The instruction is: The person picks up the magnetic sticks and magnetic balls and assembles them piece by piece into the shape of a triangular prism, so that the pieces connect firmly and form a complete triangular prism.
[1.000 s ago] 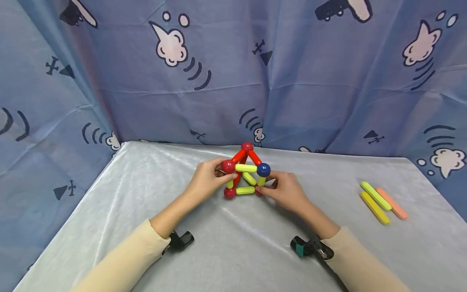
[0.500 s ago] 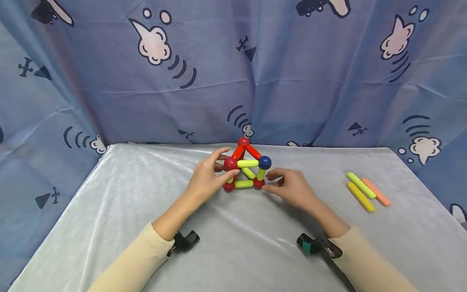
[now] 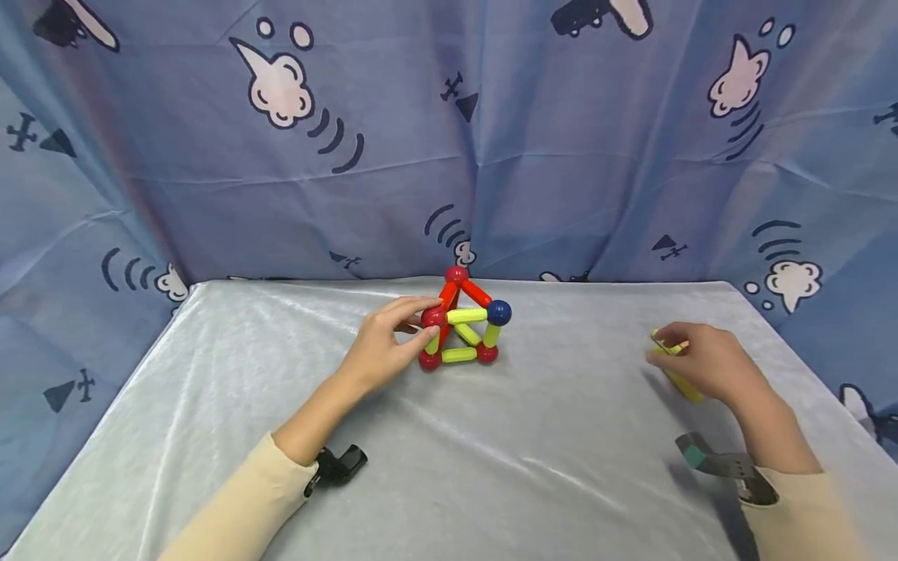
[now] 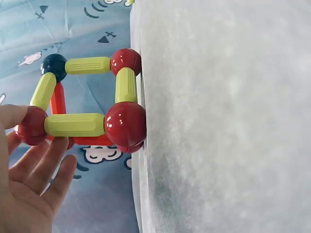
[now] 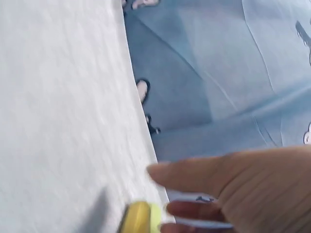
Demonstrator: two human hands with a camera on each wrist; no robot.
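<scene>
A frame of magnetic sticks and balls (image 3: 459,355) stands on the cloth, its lime sticks forming a square front and its red sticks meeting at a red ball (image 3: 457,274) behind. My left hand (image 3: 379,347) holds the upper left red ball (image 4: 31,127) between thumb and fingers. At the upper right corner is a blue ball (image 3: 499,312). Well to the right, my right hand (image 3: 712,362) hovers over loose sticks, thumb and fingers apart. A yellow stick (image 3: 684,387) shows below it, with a lime stick (image 5: 155,217) alongside; the hand covers most of the others.
A pale velvety cloth (image 3: 519,452) covers the table. Behind it hangs a blue patterned curtain (image 3: 393,156). A small camera is strapped to each wrist, the right one (image 3: 722,463) low over the cloth.
My right hand has left the frame's lower right ball and moved right to the loose sticks. My left hand stays at the upper left ball. The head view has shifted slightly.
</scene>
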